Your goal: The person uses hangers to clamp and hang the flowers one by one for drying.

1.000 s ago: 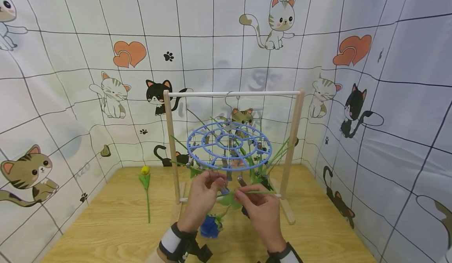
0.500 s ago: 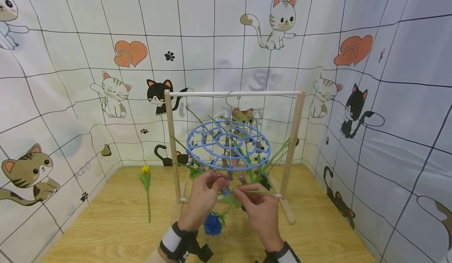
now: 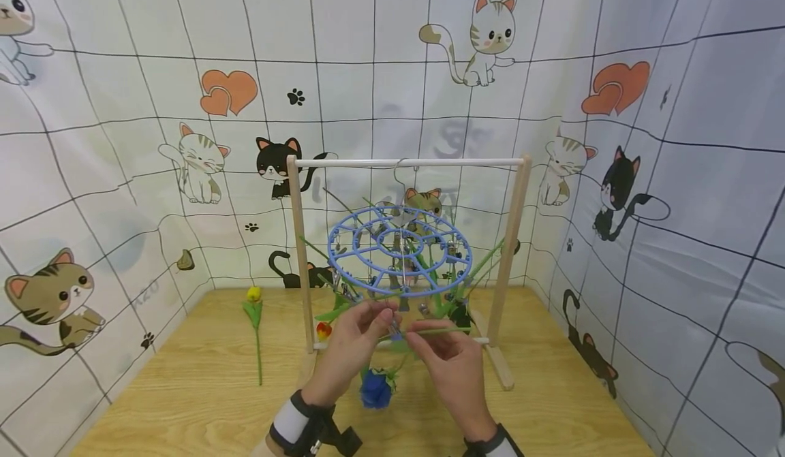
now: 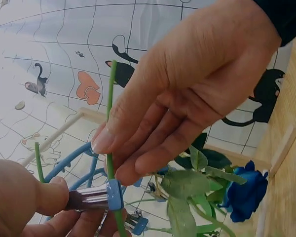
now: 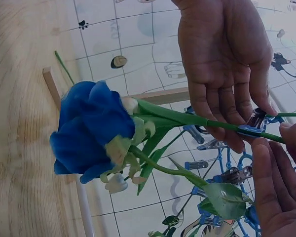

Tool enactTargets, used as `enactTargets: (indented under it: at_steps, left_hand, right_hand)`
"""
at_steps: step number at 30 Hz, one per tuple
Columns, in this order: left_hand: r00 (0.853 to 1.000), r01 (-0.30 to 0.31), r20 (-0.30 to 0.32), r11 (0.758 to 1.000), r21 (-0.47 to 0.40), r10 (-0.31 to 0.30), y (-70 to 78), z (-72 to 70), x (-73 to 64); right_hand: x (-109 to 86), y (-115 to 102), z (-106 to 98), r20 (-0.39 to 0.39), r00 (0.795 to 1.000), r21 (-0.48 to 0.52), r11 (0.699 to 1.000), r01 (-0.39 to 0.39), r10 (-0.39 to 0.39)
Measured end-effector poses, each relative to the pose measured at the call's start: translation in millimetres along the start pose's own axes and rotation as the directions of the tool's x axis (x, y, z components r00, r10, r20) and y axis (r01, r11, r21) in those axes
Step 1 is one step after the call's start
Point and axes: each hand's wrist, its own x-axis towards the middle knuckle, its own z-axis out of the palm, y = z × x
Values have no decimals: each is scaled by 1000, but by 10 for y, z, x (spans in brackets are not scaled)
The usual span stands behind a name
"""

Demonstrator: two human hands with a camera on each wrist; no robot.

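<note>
In the head view, my left hand (image 3: pixel 346 348) is under the front of a blue round hanging rack (image 3: pixel 330 247). It pinches a metal clip (image 4: pixel 91 197) with blue tips, seen in the left wrist view. The clip's tips sit across a green artificial flower stem (image 4: pixel 111 94). My right hand (image 3: pixel 450 368) pinches that stem between thumb and fingertips, right of the clip. Long leaves (image 5: pixel 172 114) show along the stem in the right wrist view, running behind a blue rose (image 5: pixel 91 133). The rose hangs head-down below my hands. A red-yellow bloom (image 3: pixel 324 331) shows left of my left hand.
The rack hangs by a hook from the white bar (image 3: pixel 343 163) of a wooden stand (image 3: pixel 512 239). Several other clips and stems hang from it. A yellow tulip (image 3: pixel 253 295) lies on the wooden table (image 3: pixel 184 389) at left. Cat-print cloth (image 3: pixel 343 55) surrounds the table.
The blue rose has swung slightly right, and the rack has shifted a little. The red-yellow bloom has come into view beside my left hand. Both hands keep nearly the same place and grip.
</note>
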Motion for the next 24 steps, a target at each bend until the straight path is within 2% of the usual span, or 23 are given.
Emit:
enactTargets:
  at_steps: [4, 7, 9, 13, 19, 24]
  left_hand:
    - [1000, -21, 8, 999, 38, 21, -20, -20, -10]
    - [998, -63, 0, 993, 104, 63, -36, -29, -24]
    - [996, -83, -6, 987, 135, 85, 34, -21, -62]
    - [995, -92, -13, 981, 173, 96, 46, -30, -92]
    - [987, -131, -50, 941, 311, 154, -80, -122, -116]
    - [980, -146, -73, 923, 357, 184, -91, -208, -194]
  right_hand:
    - [-20, 0, -22, 8, 1000, -22, 1000, -18, 18]
    - [-39, -4, -46, 18, 999, -32, 999, -29, 30]
    - [-48, -5, -63, 27, 998, -38, 998, -48, 49]
    - [-68, 3, -102, 46, 996, -49, 996, -77, 79]
    - [-113, 39, -139, 59, 997, -72, 997, -42, 46]
    - [-157, 68, -163, 87, 995, -83, 996, -40, 48]
